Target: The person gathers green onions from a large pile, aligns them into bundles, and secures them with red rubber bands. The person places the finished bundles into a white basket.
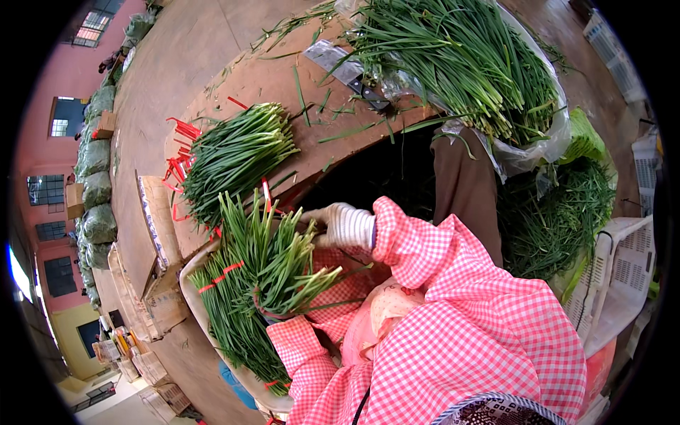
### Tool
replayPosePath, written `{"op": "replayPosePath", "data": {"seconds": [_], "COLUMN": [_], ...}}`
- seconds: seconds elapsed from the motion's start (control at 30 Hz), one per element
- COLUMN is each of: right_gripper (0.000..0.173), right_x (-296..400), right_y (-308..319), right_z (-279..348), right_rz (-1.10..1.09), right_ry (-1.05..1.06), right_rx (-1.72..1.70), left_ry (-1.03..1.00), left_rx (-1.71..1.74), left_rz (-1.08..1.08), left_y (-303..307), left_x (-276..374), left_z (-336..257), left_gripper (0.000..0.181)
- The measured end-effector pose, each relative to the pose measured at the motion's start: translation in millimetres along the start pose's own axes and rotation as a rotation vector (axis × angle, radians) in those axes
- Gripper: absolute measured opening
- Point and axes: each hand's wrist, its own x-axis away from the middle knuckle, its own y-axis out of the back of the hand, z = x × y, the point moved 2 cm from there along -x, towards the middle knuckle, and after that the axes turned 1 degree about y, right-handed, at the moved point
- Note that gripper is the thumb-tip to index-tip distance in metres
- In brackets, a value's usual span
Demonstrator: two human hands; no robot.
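Note:
A loose bunch of garlic chives (281, 265) is gripped in my left hand (259, 304), which the leaves mostly cover. My right hand (340, 224), in a striped knit glove, is against the pale stem ends; its fingertips are partly hidden behind them. Under the bunch, a pale tub (195, 297) holds chive bundles (228, 313) bound with red ties (222, 277). Beyond my hands, a pile of chives (241, 154) lies on the brown table (255, 79), with red tie strips (180, 164) at its leaf ends.
A cleaver (345, 71) lies on the table among leaf scraps. A large heap of chives (451, 64) rests on clear plastic by my leg (465, 186). Trimmings (558, 218) fill a green sack at the right, near a white crate (611, 287). Cardboard (154, 239) stands at the left.

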Motion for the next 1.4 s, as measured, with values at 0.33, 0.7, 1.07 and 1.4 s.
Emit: {"op": "replayPosePath", "data": {"seconds": [0.33,0.7,1.07,1.4], "right_gripper": [0.018,0.052,0.027,0.022], "right_x": [67.2,55.6,60.6,73.1], "right_y": [99.9,61.0,23.2,32.3], "right_z": [11.2,42.8,41.7,36.0], "right_rz": [-0.458,-0.099,-0.15,-0.014], "right_ry": [-0.108,0.009,-0.206,-0.165], "right_rx": [-0.075,0.158,-0.378,0.02], "left_ry": [-0.277,0.001,0.003,0.052], "left_rx": [0.424,1.383,0.552,0.535], "left_rz": [-0.088,0.378,-0.001,-0.298], "left_y": [-20.8,53.6,-95.9,-156.2], "left_x": [6.7,3.3,-14.5,-8.4], "left_z": [-1.3,10.7,-28.4,-51.5], "left_gripper": [0.044,0.039,0.036,0.027]}}
